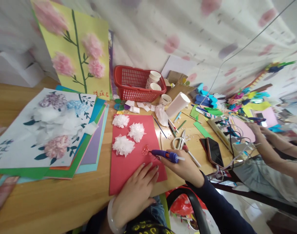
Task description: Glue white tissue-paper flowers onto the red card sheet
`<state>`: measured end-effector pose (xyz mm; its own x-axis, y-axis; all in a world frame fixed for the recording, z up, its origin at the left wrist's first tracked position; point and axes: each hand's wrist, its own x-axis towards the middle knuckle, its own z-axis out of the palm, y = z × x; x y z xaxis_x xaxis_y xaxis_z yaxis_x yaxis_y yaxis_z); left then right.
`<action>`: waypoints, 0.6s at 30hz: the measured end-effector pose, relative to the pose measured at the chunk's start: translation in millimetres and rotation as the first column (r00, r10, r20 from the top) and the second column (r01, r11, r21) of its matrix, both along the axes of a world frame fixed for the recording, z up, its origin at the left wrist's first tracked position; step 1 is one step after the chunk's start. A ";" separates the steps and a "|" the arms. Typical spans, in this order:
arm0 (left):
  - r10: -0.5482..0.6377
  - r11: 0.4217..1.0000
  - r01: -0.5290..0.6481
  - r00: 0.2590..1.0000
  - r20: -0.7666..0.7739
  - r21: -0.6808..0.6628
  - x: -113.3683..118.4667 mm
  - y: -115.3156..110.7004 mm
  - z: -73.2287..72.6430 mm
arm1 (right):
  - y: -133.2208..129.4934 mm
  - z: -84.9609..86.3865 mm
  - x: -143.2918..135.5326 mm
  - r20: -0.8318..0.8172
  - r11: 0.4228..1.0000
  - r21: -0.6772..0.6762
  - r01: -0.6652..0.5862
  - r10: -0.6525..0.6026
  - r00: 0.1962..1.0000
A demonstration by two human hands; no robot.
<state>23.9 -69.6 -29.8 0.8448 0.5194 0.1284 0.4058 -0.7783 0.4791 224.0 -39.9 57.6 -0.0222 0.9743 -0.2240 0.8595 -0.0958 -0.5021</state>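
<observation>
Glue (pixel 145 149) is what I worry about first from my end: it lies in clear loops on the red sheet (pixel 125 175), and if it is hot, as I would expect, a slip of the left hand (pixel 140 187) toward it could burn a fingertip. Left too long, it could also harden and lose its hold. The glue gun (pixel 164 154) has its tip right at that patch, so a sideways drift of the right hand (pixel 184 165) could drag strings onto the white paper flowers (pixel 136 132) near it. If the left palm lifted, I think the sheet might slide.

I see the right hand wrapped round the glue gun, thumb along its side; whether a finger presses a trigger, I cannot tell. The left hand lies flat on the near part of the sheet, fingers slightly parted, with nothing visible in its grasp. The glue sits just beyond the left fingertips and to the left of the right hand; scissors (pixel 181 139) lie just beyond the right hand.
</observation>
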 end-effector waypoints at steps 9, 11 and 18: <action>0.039 0.999 -0.039 0.999 -0.022 0.004 0.5 -10.6 -13.0 | 6.3 0.9 -1.3 -0.041 1.000 -0.022 -0.004 0.003 0.999; 0.043 0.999 -0.043 0.999 -0.032 -0.008 0.5 -10.2 -12.4 | 5.4 2.2 -0.9 -0.067 1.000 -0.023 0.005 -0.007 0.998; 0.022 0.999 -0.024 0.999 -0.047 -0.032 0.4 -8.4 -9.3 | 2.4 1.1 3.0 -0.046 0.998 0.000 -0.068 0.068 0.997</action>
<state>24.2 -77.9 -39.0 0.8372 0.5423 0.0715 0.4462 -0.7527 0.4842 226.9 -37.5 58.7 -0.0986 0.9698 -0.2231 0.8399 -0.0392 -0.5413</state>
